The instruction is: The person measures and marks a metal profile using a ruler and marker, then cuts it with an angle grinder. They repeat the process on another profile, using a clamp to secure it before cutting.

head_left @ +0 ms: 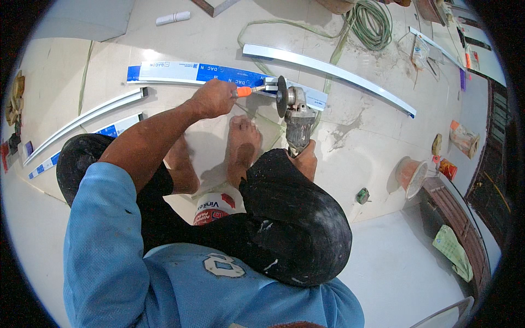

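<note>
In my left hand, closed fingers grip an orange-handled tool with a thin metal shaft. Its tip reaches the blue-and-white film-wrapped profile lying across the floor ahead of my feet; the tool's exact kind is unclear. My right hand, partly hidden behind my knee, is wrapped round the rear body of an angle grinder. The grinder's dark disc stands edge-up over the profile, just right of the tool's tip. Whether the disc touches the profile or spins, I cannot tell.
A second long profile lies beyond, with a coiled green hose or cable behind it. More profiles lie at left. Under me is a paint bucket. An orange-pink tub and small green object sit at right.
</note>
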`<move>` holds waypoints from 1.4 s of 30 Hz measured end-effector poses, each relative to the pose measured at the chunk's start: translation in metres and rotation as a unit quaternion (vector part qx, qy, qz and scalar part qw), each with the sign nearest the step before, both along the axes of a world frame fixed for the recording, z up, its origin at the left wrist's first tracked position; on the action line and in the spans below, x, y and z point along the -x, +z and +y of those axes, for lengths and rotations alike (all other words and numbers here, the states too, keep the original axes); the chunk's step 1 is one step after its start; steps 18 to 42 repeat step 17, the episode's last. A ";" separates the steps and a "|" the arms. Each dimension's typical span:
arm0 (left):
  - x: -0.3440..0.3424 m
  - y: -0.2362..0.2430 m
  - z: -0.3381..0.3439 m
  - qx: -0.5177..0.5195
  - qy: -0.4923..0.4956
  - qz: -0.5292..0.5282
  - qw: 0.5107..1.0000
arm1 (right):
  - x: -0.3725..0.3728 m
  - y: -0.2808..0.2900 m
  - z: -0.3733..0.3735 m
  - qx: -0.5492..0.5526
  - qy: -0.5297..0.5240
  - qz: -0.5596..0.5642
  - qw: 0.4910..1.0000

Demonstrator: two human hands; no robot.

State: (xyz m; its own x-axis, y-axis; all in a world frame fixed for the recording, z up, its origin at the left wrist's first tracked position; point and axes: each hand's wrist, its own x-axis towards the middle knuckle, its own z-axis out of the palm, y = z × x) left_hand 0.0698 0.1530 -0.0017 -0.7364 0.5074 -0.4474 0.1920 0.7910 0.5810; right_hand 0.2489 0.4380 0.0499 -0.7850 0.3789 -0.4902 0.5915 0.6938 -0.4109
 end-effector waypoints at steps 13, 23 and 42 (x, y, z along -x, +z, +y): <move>0.000 0.000 0.001 -0.011 0.006 0.008 1.000 | 0.010 0.005 -0.003 -0.002 -0.013 -0.031 0.999; -0.001 -0.003 -0.001 -0.006 -0.004 0.012 1.000 | 0.011 0.010 -0.005 0.009 -0.026 -0.048 0.998; -0.001 -0.003 -0.001 -0.006 -0.004 0.012 1.000 | 0.011 0.010 -0.005 0.009 -0.026 -0.048 0.998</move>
